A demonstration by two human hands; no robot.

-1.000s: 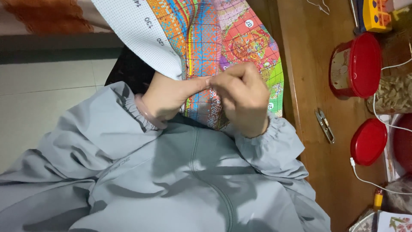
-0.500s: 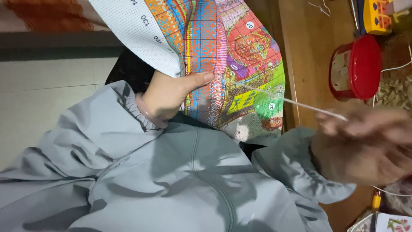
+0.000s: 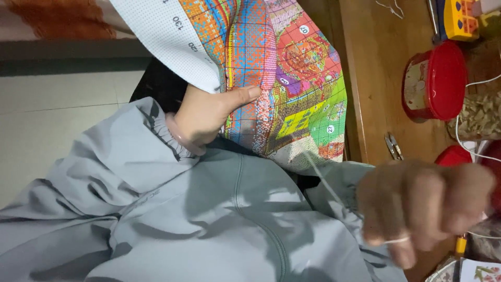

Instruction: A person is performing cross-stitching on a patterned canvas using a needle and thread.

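Cross-stitch cloth (image 3: pixel 271 78) is pinched by left hand (image 3: pixel 209 117) fingers; thread (image 3: pixel 323 180) is drawn taut, clamped in right hand (image 3: pixel 422 206) fingers. Re-insertion beside the thumb is judged next.

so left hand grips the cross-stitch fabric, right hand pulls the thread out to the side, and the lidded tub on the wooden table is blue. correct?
Not quite: the tub is red, lid included, as the head view shows. The rest holds: the left hand grips the cross-stitch fabric with its thumb on the pattern, and the right hand draws the thread out to the side, beside the wooden table.
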